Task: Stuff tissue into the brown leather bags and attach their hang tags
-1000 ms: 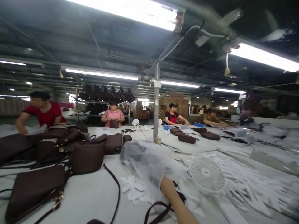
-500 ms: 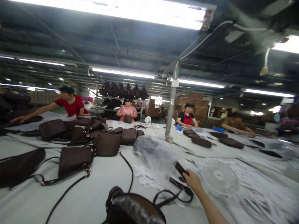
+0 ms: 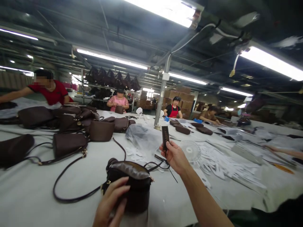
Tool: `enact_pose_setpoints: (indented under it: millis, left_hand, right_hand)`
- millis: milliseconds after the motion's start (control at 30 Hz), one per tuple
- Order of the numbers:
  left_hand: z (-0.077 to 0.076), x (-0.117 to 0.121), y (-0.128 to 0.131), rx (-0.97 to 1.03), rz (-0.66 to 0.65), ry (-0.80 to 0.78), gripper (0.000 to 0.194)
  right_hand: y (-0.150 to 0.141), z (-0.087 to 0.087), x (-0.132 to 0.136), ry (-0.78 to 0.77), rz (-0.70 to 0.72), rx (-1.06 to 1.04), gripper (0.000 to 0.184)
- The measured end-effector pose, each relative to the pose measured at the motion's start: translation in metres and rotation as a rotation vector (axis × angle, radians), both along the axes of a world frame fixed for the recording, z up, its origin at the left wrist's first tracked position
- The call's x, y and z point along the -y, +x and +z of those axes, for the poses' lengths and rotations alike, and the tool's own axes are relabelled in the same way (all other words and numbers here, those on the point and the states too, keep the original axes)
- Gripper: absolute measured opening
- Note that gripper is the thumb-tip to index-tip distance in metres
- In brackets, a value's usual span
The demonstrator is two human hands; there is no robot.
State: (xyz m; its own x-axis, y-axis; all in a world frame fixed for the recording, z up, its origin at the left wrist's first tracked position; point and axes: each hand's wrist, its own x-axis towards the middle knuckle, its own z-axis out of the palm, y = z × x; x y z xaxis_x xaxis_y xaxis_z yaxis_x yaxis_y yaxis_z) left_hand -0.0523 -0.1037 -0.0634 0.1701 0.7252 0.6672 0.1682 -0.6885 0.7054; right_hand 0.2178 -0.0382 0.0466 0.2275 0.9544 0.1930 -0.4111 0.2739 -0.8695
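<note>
I inspected the open bag [image 3: 139, 197] first: dark brown, standing upright on the pale table [image 3: 172, 205], its mouth upward and a grey, shiny lining showing at the rim.

The left hand [image 3: 112, 201] is at the near left side of the open bag. Its fingers are loosely spread and lie against the bag's side (whether they press on it, I cannot tell from here).

The right hand [image 3: 175, 154] is raised to the right of and beyond the open bag, well apart from it. Its fingers are closed, thumb in front, on the lower end of a black tag [image 3: 165, 135]. I find the tag held nearly upright, with faint lettering too small for me to read.

A dark strap [image 3: 78, 200] curves out to the left of the open bag. Farther left and beyond it I note a small brown bag [image 3: 69, 143] lying on the table, with a heap of bags [image 3: 67, 118] behind.

Directly beyond the open bag lies a clear plastic wrap [image 3: 142, 135]. To the open bag's right and farther back are a white fan [image 3: 189, 149] and scattered white strips [image 3: 227, 160].
</note>
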Motion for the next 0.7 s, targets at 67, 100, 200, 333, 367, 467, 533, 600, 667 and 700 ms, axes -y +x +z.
enact_pose_setpoints:
  millis: [67, 100, 200, 333, 367, 467, 533, 600, 667, 700]
  left_hand:
    - [0.021, 0.003, 0.016, 0.084, -0.148, -0.203, 0.034]
    - [0.027, 0.004, 0.024, 0.160, -0.232, -0.299, 0.043]
    - [0.027, 0.008, 0.043, 0.368, -0.409, -0.505, 0.063]
    - [0.009, 0.015, 0.040, 0.368, -0.456, -0.675, 0.036]
    - [0.005, 0.016, 0.035, 0.337, -0.447, -0.712, 0.034]
    - [-0.001, 0.016, 0.018, 0.339, -0.347, -0.683, 0.032]
    - [0.000, 0.017, 0.011, 0.379, -0.288, -0.585, 0.031]
    - [0.003, 0.018, 0.009, 0.378, -0.328, -0.518, 0.037]
    - [0.004, 0.019, 0.011, 0.347, -0.428, -0.566, 0.037]
    - [0.004, 0.020, 0.012, 0.327, -0.459, -0.615, 0.030]
  right_hand:
    - [-0.034, -0.002, 0.016, 0.044, -0.018, -0.062, 0.032]
    - [-0.051, -0.005, 0.025, 0.069, -0.019, -0.085, 0.031]
    - [-0.091, -0.019, 0.050, 0.097, 0.030, -0.137, 0.025]
    - [-0.113, -0.037, 0.069, 0.067, 0.075, -0.208, 0.020]
    - [-0.113, -0.040, 0.071, 0.057, 0.067, -0.229, 0.021]
    - [-0.113, -0.045, 0.070, 0.026, 0.030, -0.304, 0.027]
    - [-0.119, -0.048, 0.070, 0.009, 0.033, -0.335, 0.027]
    - [-0.129, -0.053, 0.071, -0.014, 0.071, -0.333, 0.025]
    - [-0.138, -0.057, 0.073, -0.037, 0.118, -0.324, 0.023]
    - [-0.142, -0.059, 0.073, -0.044, 0.135, -0.326, 0.022]
